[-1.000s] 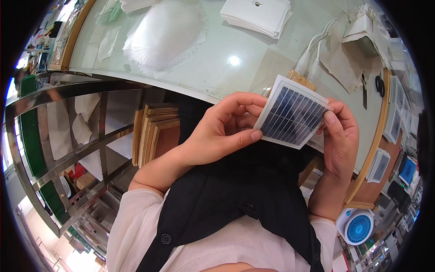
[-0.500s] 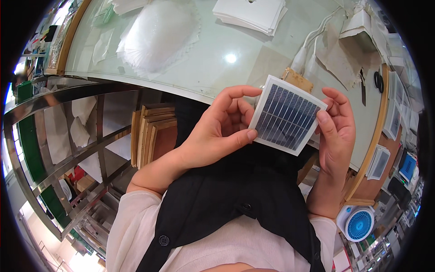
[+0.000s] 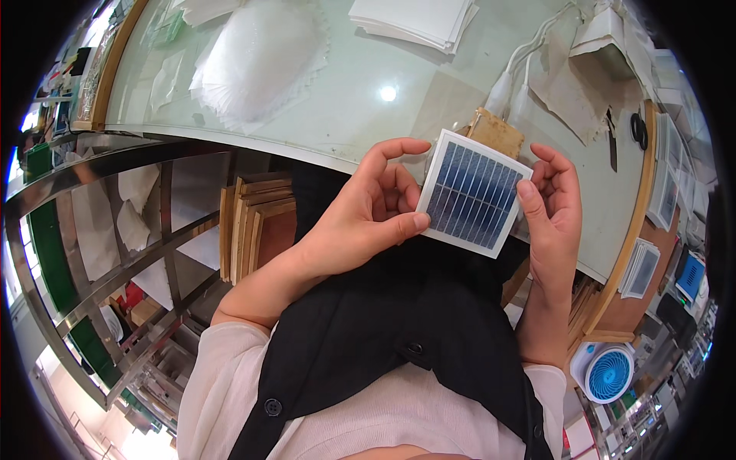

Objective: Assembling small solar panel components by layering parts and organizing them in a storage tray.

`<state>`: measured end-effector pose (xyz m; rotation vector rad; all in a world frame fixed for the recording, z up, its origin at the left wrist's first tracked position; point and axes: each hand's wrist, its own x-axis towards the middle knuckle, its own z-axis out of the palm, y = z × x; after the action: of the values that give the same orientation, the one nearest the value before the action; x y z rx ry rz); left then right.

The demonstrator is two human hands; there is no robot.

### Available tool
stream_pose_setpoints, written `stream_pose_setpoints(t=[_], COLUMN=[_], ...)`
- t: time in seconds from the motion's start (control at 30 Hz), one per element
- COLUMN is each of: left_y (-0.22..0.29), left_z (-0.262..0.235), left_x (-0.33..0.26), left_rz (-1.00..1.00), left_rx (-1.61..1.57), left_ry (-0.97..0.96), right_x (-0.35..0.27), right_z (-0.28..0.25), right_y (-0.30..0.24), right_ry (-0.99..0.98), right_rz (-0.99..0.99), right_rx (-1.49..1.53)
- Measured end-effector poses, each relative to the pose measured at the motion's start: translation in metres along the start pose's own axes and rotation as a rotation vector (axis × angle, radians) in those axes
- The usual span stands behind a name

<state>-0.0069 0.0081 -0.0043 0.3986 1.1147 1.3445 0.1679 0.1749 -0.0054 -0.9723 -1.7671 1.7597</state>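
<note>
Both hands pinch a small solar panel (image 3: 473, 192) above the lap: left hand (image 3: 368, 215) thumb clamps its near-left edge, right hand (image 3: 553, 215) thumb presses its right edge, fingers curled behind. Beyond lies the glass-topped table (image 3: 345, 100), holding a brown block (image 3: 497, 132), clear bags (image 3: 257, 57), white sheets (image 3: 414, 19). A blue fan (image 3: 607, 372) sits lower right.

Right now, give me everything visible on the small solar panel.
The small solar panel is a flat square with a white border and dark blue cells crossed by thin pale grid lines. It is tilted, face up toward the camera, above the glass table edge. The left hand pinches its left edge; the right hand grips its right edge.
</note>
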Motion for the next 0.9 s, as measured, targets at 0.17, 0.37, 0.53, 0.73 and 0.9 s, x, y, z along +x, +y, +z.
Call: stream_pose_setpoints(t=[0.17,0.37,0.53,0.73,0.9], left_y=[-0.010,-0.019,-0.012,-0.015,-0.013], left_z=[0.006,0.005,0.008,0.002,0.013], left_x=[-0.003,-0.005,-0.009,-0.011,-0.008], left_rz=[0.176,0.674,0.672,0.610,0.540], left_rx=[0.050,0.390,0.331,0.319,0.310], left_ry=[0.013,-0.151,-0.136,-0.042,-0.030], right_x=[-0.009,-0.031,-0.051,-0.091,-0.082], right_z=[-0.005,-0.016,-0.072,-0.229,-0.208], right_y=[-0.001,0.002,-0.019,-0.040,-0.042], right_ry=[0.077,-0.040,0.250,0.505,0.356], right_rz=[0.012,0.016,-0.086,-0.043,-0.055], right_rx=[-0.044,0.528,0.353,0.219,0.632])
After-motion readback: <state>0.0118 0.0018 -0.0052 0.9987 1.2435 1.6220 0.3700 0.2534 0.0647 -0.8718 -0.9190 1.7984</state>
